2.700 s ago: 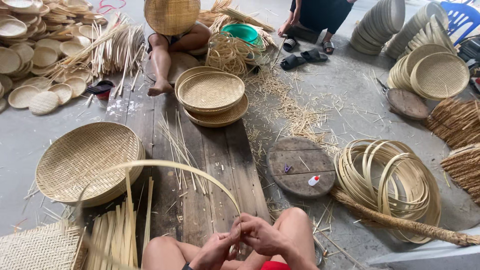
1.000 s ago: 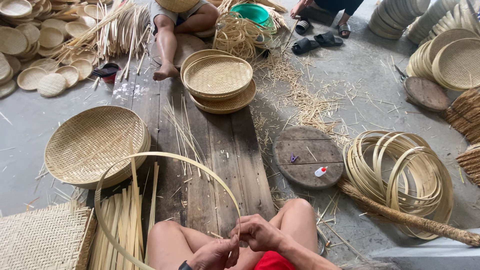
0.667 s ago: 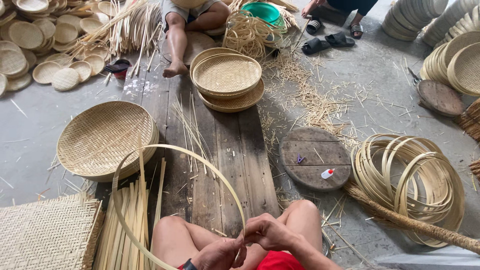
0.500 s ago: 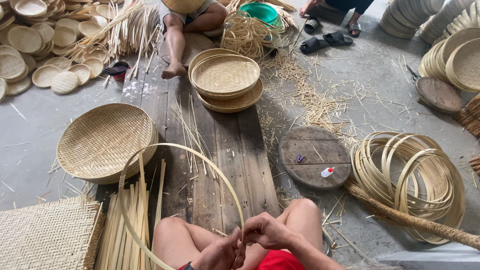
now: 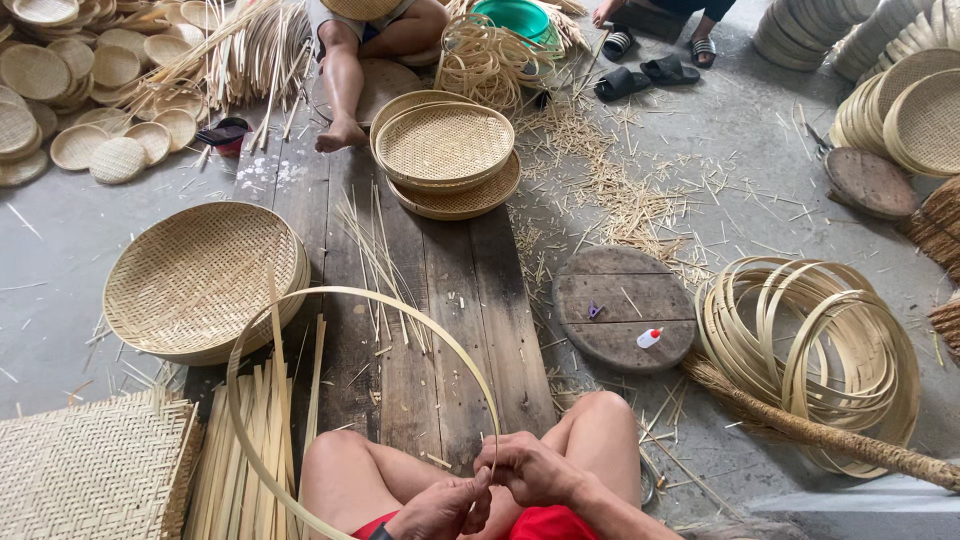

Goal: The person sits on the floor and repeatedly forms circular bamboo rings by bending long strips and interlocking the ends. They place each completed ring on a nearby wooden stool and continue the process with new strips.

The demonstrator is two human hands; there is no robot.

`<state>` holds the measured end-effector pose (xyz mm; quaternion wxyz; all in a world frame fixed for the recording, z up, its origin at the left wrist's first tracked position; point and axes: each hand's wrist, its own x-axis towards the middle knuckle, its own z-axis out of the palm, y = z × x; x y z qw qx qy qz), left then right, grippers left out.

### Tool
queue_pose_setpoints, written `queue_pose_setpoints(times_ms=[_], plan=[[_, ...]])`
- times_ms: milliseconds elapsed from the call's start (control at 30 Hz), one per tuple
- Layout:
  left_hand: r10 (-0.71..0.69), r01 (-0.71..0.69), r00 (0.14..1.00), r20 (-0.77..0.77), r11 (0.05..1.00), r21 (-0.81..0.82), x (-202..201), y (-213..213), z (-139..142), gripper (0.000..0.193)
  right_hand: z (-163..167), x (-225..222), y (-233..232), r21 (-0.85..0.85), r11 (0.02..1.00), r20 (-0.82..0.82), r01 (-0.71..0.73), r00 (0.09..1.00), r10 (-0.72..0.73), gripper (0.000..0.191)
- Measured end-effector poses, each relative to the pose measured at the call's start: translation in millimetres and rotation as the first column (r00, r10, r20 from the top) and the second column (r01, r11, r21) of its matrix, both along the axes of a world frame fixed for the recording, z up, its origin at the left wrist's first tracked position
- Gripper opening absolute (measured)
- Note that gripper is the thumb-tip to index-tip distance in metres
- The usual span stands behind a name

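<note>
Item one, as I read it from the head camera: a bamboo hoop (image 5: 300, 300), a thin pale strip bent into a ring, standing tilted over my knees and the wooden planks (image 5: 440, 300). Its two ends meet low at my hands.

Left hand (image 5: 440, 508): closed, fingers pinched on the hoop where the ends come together. Right hand (image 5: 535, 468): closed on the same joint, touching the left hand. I cannot quite make out whether the strip ends overlap or only butt, as the fingers cover them.

Taking the planks as my landmark:
- Left of the planks, a large round woven tray (image 5: 200, 280), partly behind the hoop's arc.
- At the near left corner, a flat square woven mat (image 5: 90, 470), and just beside it a bundle of straight bamboo slats (image 5: 240, 450) lying under the hoop.
- At the far end of the planks, a stack of round woven baskets (image 5: 445, 150).
- Just right of the planks, a round wooden block (image 5: 620, 310) with a small white glue bottle (image 5: 649, 338) on it.
- Further right, a heap of coiled bamboo rims (image 5: 810, 350), with a broom (image 5: 820, 435) lying across its near edge.
- Beyond the far end, another person's bare leg (image 5: 342, 80) resting on the planks.
</note>
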<state>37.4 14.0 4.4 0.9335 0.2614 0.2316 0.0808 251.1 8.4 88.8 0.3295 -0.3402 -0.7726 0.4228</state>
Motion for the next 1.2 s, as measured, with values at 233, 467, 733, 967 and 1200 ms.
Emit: queue_pose_setpoints(times_ms=[233,467,733,967,1200], plan=[[0.339,-0.276,0.895,-0.289,0.931,0.239,-1.4,29.6,57.0,0.049,35.0,-4.7,14.3,-0.090,0.975,-0.012,0.203,0.979,-0.204,0.010],[0.866,-0.558,0.401,0.300,-0.029,0.830,8.2,46.6,144.9,0.023,91.6,-42.0,51.1,0.121,0.911,-0.168,0.394,0.913,-0.372,0.006],[0.896,-0.910,0.410,0.172,0.390,0.141,16.6,65.1,141.0,0.023,105.6,-54.6,96.1,0.252,0.895,-0.144,0.369,0.928,-0.342,0.008],[0.875,-0.879,0.476,0.084,0.470,0.081,18.4,59.0,105.2,0.020,59.8,-48.2,83.8,-0.030,0.927,-0.119,0.373,0.920,-0.374,0.008],[0.821,-0.816,0.571,0.026,0.563,0.129,38.3,50.7,112.1,0.013,61.0,0.8,101.0,0.110,0.697,0.290,0.708,0.648,-0.704,0.012]])
